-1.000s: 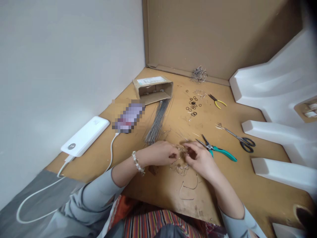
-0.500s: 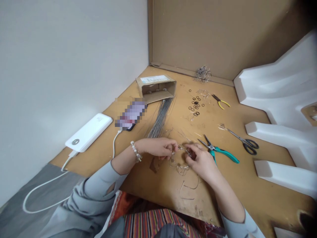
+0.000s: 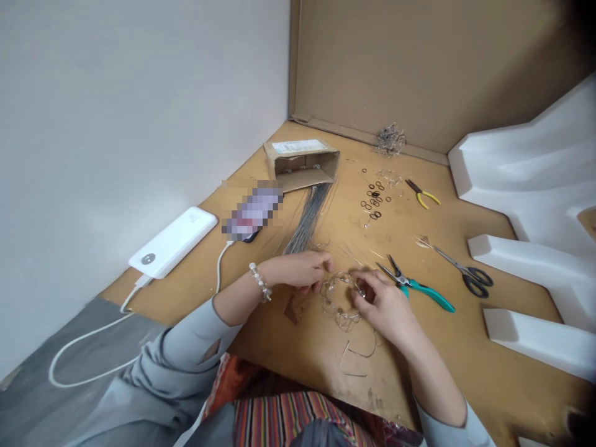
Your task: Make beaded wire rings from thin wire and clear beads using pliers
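Note:
A round wreath of thin silvery wire with small loops (image 3: 347, 321) lies in front of me on the table. My right hand (image 3: 384, 304) pinches its right side between thumb and fingers. My left hand (image 3: 302, 270) is just left of the wreath, index finger crooked and apart from the thumb, with nothing seen in it. Beyond that hand, a bundle of straight grey wires (image 3: 305, 217) runs out from a small cardboard box (image 3: 302, 180). Teal-handled long-nose pliers (image 3: 412, 285) lie to the right of my right hand. Loose wire pieces (image 3: 356, 374) are nearer to me.
Small dark rings (image 3: 375, 202) are scattered mid-table near yellow-handled pliers (image 3: 424, 194). Black scissors (image 3: 468, 273) lie to the right, beside white foam packing (image 3: 521, 254). A tangled wire heap (image 3: 391, 139) sits at the back. A white power bank (image 3: 174, 242) and a phone (image 3: 254, 214) are left.
My left hand has come away from the wreath, slightly to the left, its index finger lifting. My right hand keeps its hold. The whole view has shifted a little.

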Tool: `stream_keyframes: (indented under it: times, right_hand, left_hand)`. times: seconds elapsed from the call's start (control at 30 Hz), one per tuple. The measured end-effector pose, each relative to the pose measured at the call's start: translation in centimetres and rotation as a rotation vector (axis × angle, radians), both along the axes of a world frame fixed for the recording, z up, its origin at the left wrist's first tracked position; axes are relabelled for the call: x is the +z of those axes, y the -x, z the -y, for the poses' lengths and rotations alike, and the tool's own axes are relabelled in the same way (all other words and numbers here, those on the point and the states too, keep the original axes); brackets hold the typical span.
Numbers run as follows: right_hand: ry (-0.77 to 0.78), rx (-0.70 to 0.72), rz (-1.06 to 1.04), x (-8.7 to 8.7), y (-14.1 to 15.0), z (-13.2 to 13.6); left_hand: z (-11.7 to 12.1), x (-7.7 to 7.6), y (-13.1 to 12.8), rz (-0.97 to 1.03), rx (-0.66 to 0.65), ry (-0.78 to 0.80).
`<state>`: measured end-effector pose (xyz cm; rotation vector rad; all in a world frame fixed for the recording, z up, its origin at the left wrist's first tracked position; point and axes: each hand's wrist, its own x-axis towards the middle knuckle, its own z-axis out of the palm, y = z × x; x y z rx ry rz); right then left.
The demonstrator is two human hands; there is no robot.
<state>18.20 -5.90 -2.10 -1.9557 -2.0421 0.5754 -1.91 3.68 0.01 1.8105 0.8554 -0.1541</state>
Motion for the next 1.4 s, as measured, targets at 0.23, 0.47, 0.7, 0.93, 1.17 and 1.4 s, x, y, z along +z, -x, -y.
stream_keyframes:
  times: [0.23, 0.47, 0.7, 0.93, 1.17, 1.4]
  right_hand:
    - [-0.162, -0.031, -0.15, -0.4, -0.4, -0.4]
    - [-0.229, -0.007, -0.28, -1.4, -0.3, -0.9]
    - [-0.182, 0.02, -0.244, -1.9, 0.0, -0.8]
    - [-0.144, 0.014, -0.2, -2.0, 0.0, -0.8]
    - [-0.135, 0.016, -0.201, -1.2, 0.4, -0.5]
    - [-0.236, -0.173, -0.277, 0.0, -2.6, -0.7]
  left_hand:
    - [0.0, -0.3, 0.0, -0.017, 0.032, -0.276]
    - [0.1, -0.1, -0.1, 0.164, 0.043, -0.359]
    - [0.2, -1.1, -0.9, 0.215, 0.104, -0.367]
    - [0.3, -2.1, -1.1, 0.157, 0.104, -0.43]
    - [0.3, -1.5, -1.0, 0.198, 0.139, -0.385]
    - [0.3, -1.4, -1.1, 0.166, 0.277, -0.491]
